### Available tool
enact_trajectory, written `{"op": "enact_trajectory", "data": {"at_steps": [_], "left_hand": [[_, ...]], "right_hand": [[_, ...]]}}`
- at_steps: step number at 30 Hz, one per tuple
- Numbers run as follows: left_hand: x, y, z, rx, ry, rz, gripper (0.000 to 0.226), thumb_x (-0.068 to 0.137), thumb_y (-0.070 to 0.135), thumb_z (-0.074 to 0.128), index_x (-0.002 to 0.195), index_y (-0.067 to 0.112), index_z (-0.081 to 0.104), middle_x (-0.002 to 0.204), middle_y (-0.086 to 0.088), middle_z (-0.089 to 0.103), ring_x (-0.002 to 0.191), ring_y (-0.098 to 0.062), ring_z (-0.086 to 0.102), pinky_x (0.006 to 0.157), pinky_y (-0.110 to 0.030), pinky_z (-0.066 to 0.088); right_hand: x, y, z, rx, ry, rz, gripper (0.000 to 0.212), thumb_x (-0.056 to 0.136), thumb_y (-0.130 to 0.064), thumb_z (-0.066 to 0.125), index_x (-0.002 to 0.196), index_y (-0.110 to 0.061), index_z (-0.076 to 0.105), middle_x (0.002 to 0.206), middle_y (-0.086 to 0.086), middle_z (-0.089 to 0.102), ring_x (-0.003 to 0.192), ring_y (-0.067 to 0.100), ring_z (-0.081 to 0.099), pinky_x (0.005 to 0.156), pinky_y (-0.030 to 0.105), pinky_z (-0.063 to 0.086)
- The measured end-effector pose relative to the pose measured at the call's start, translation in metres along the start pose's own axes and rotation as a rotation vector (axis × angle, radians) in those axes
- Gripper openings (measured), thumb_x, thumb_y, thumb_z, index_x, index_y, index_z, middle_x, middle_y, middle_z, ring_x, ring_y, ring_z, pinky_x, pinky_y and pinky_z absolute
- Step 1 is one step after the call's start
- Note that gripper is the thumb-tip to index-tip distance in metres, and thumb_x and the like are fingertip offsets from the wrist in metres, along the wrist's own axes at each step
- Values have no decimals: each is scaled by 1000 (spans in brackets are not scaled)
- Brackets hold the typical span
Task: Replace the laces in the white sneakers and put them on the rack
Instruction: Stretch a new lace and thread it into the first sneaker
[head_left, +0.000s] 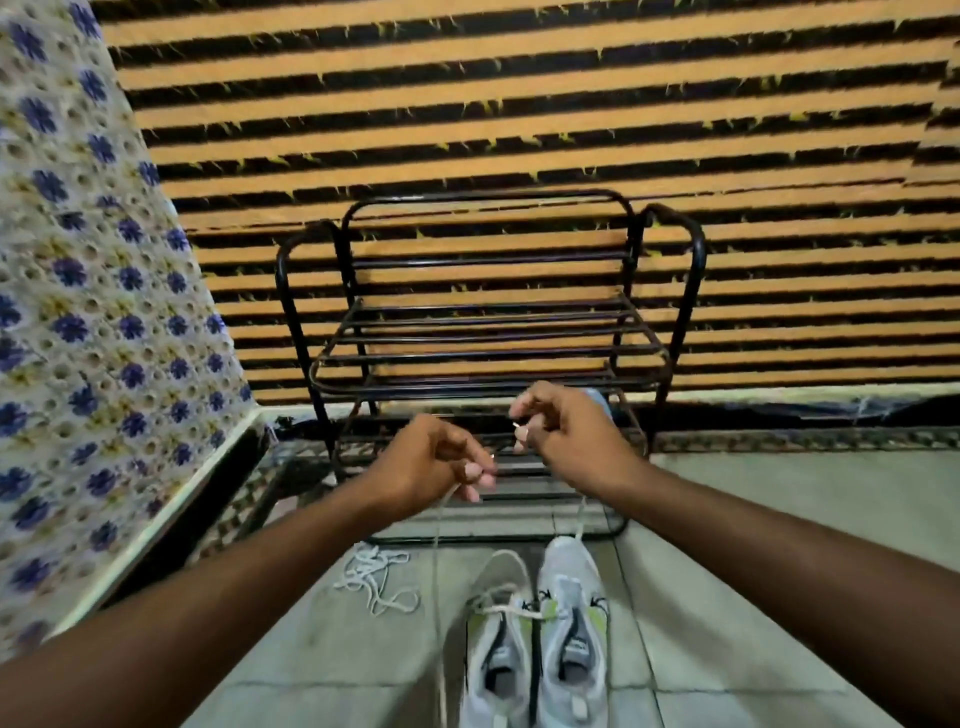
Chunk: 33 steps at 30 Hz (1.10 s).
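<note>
One woven mat (519, 104), orange and black stripes, coarse fibre, fills the background behind everything. One patterned cloth (67, 291), pale with blue flower motifs and a holed crochet-like texture, hangs at left. Floor (727, 597): pale square tiles, smooth. One rack (488, 332): black metal tube, rounded corners, horizontal bar shelves; at least three tiers visible, no shoes on them. Two white sneakers (540, 639) stand side by side on the floor just in front of the rack, toes toward it; mesh-like uppers with grey and lime-green accents. One lace (511, 609) crosses the lowest eyelets of the left-side sneaker; its two ends run upward to the hands. One loose lace (376, 574), white, flat, lies in a tangled heap on the tiles left of the sneakers. Left hand (436, 462): fingers curled, pinching one lace end, strand taut below. Right hand (561, 431): fingers curled, pinching the other end near its tip. Both hands raised above the sneakers, apart from each other.
</note>
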<state>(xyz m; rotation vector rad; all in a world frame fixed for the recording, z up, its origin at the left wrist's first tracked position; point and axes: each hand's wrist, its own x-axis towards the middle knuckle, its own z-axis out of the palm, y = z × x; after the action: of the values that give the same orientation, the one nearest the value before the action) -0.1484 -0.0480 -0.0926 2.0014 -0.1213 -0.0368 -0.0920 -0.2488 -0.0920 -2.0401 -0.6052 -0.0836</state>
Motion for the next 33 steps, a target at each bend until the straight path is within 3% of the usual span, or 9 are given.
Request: {"op": "enact_trajectory", "data": {"at_steps": [4,7,11,15,17,23,26,29,33], "left_hand": [[17,-63,24,163,-85,-82,11,93,-13,64,90,-13,74,81,-24,75,61,-16,71,60,-30,60],[28,-111,42,307,-157,-111,19,84,-10,71,83,6,81,75,-10,77,69,-24,74,72,-45,65],[36,-156,63,522,-238,-164,17,80,4,73,85,18,82,80,9,76,81,-8,71,80,-35,61],[36,-189,78,766,-274,-227,33,86,20,72,118,31,70,123,0,68,123,-20,59,99,-37,52],[35,-201,82,864,-273,-252,45,92,27,69,136,31,59,137,-3,60,132,-24,53,105,-35,47],[34,-221,87,700,-235,-292,49,78,19,78,125,31,69,118,2,74,113,-24,67,93,-39,54],[33,-224,91,630,-210,-308,41,75,25,79,115,34,72,106,4,76,106,-24,69,91,-40,56],[30,-230,100,595,-165,-316,43,77,26,78,119,36,70,112,3,76,112,-25,67,96,-40,54],[26,-233,109,754,-127,-250,52,83,28,75,132,37,62,131,9,67,124,-21,61,102,-38,48]], "right_hand": [[-10,36,29,-84,-77,34,26,90,-1,55,88,-21,71,71,-4,72,71,4,68,65,20,52],[-17,69,50,-155,-177,98,20,88,-6,61,84,-19,76,73,-13,70,73,-8,63,68,6,44],[-30,116,79,-264,-278,124,17,81,-9,62,80,-18,76,81,-10,74,82,-1,65,75,9,42],[-40,165,113,-427,-378,193,21,77,-21,51,81,-24,71,84,-6,74,86,11,67,77,17,43],[-44,183,126,-461,-393,244,25,78,-27,46,88,-27,69,91,-4,71,93,19,66,80,24,48],[-41,206,150,-472,-384,325,7,84,-25,62,83,-28,67,88,-3,70,88,24,67,81,36,56],[-37,215,157,-439,-347,376,17,81,-30,72,68,-35,62,76,-7,68,77,20,67,76,38,57],[-36,216,162,-464,-329,369,21,82,-31,72,67,-35,57,78,-6,65,80,24,66,75,38,58],[-39,218,165,-567,-386,313,5,93,-23,64,90,-26,62,91,2,63,91,28,64,75,33,53]]}}
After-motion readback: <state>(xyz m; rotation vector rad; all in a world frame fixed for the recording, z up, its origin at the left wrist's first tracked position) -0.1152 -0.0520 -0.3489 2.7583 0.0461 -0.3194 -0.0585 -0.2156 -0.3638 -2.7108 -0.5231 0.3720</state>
